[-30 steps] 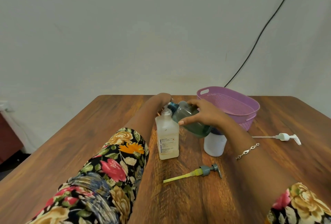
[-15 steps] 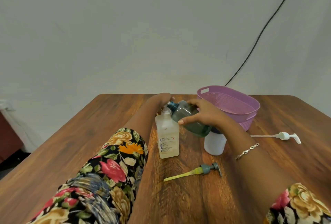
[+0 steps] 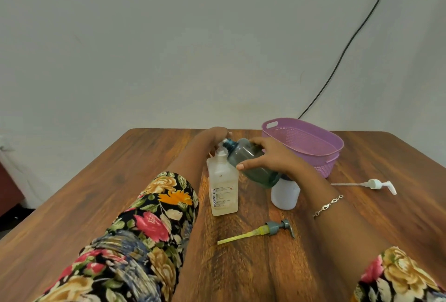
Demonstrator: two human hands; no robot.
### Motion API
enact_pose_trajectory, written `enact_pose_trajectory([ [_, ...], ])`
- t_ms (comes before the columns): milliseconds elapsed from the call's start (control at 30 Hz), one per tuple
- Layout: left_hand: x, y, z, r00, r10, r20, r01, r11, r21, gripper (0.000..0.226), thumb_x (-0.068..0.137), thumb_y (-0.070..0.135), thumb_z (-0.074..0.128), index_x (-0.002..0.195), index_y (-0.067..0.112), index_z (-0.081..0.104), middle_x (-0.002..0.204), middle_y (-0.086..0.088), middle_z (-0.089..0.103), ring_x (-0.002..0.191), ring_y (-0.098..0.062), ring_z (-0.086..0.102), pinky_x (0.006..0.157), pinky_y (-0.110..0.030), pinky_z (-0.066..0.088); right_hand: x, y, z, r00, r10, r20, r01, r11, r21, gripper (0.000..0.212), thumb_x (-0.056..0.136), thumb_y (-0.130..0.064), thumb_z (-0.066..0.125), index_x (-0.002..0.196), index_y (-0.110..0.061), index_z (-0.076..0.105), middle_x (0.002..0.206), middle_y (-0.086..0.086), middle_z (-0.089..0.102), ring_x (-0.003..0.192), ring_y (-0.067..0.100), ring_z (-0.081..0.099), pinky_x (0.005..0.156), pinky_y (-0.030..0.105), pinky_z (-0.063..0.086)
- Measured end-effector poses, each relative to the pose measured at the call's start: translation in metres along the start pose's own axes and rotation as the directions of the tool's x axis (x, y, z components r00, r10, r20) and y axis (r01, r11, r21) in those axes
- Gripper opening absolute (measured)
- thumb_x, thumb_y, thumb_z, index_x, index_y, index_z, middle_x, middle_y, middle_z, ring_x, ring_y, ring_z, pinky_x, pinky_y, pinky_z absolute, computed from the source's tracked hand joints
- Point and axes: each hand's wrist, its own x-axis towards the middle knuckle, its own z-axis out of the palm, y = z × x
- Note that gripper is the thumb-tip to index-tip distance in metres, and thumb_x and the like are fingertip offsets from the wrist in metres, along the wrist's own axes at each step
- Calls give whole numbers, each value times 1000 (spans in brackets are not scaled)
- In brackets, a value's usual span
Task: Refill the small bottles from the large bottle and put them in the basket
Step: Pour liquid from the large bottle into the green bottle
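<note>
- Our right grip (image 3: 272, 156) curls round the tilted teal bottle (image 3: 258, 176), its mouth at the neck of the clear labelled bottle (image 3: 223, 188); our left grip (image 3: 216, 133) sits behind, hold unclear.
- We see no bottles in the purple basket (image 3: 323, 168): refilling barely begun.

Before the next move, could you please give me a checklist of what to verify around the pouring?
1. Right hand grips tinted bottle: ok.
2. Tinted bottle tilted, mouth at clear bottle's neck: ok.
3. Clear bottle upright on table: ok.
4. Left hand steadying that neck: cannot tell, fingers hidden.
5. Grey pump and white pump off, lying aside: ok.
6. Basket has room: ok.
</note>
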Motion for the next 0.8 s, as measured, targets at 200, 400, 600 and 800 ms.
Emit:
enact_pose_trajectory([
  [200,-2,1,2,999,3,-37,-2,1000,28,34,100,15,33,125,-3,48,88,-15,56,74,-26,54,85,-39,45,0,-1,-2,1000,1,6,-1,999,-50,68,73,-37,75,130,-12,48,123,5,54,100,15,48,82,24,40],
  [400,7,-5,7,994,-23,-102,35,992,120,26,98,11,37,82,-2,52,69,-4,45,58,-12,42,57,-19,40,-2,3,2,999,42,25,-41,997,-62,72,73,-39,75,133,-13,45,128,5,53,111,19,50,85,24,40],
  [600,5,-4,6,997,58,-60,-56,998,36,30,101,17,33,82,3,51,83,-12,53,77,-24,50,84,-35,45,-7,-3,1,1000,24,5,-23,999,-37,71,75,-37,74,133,-11,45,127,6,53,102,14,47,82,24,39],
  [800,1,-2,7,998,66,-24,-64,997,49,36,100,15,36,132,0,45,129,-21,50,114,-34,51,98,-37,39,-8,-2,5,999,32,-7,-32,999,-31,70,74,-38,75,132,-12,46,125,6,53,101,15,47,81,25,39],
])
